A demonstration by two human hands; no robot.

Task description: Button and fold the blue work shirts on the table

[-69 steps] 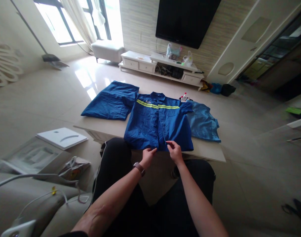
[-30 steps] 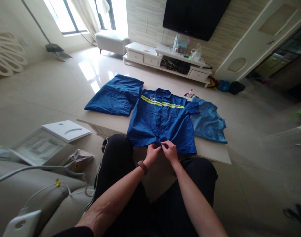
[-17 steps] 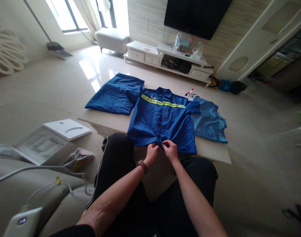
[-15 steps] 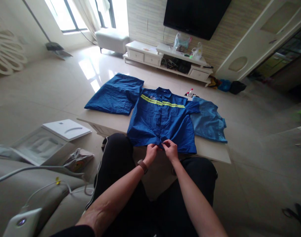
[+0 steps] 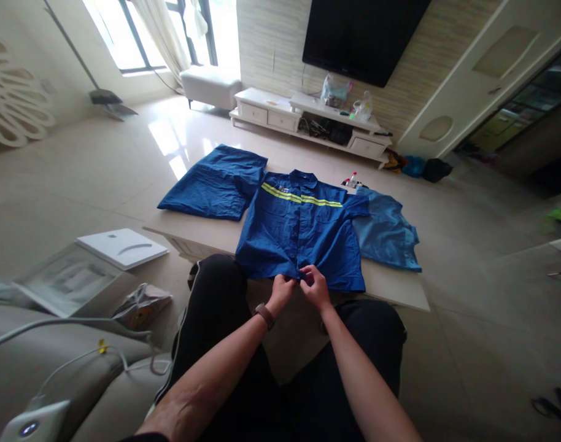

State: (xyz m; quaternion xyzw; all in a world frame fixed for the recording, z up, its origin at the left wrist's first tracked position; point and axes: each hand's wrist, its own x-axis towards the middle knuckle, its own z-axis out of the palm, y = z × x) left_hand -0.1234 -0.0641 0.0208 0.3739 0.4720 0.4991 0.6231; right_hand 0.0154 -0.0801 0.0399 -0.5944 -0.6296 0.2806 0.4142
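A blue work shirt point(image 5: 303, 227) with yellow reflective stripes across the chest lies front side up, its collar pointing away from me and its hem along the near table edge. At the middle of that hem, my left hand point(image 5: 282, 292) is closed on the cloth beside the front opening. My right hand point(image 5: 316, 287) pinches the other side of the hem, close to the left one, with its fingers bent. The front placket point(image 5: 299, 227) runs straight up to the collar. What exactly the fingertips hold is partly hidden.
Folded dark blue clothing point(image 5: 216, 181) lies at the table's left, and a lighter blue garment point(image 5: 386, 227) at its right. The white table point(image 5: 400, 285) stands before my knees. White boxes point(image 5: 121, 247) and a plastic bag point(image 5: 142, 304) are on the left; a TV cabinet point(image 5: 271, 116) stands beyond.
The view has tilted slightly, so the room sits a little lower. Both hands stay at the hem; the right fingers have shifted and bent a little differently on the cloth.
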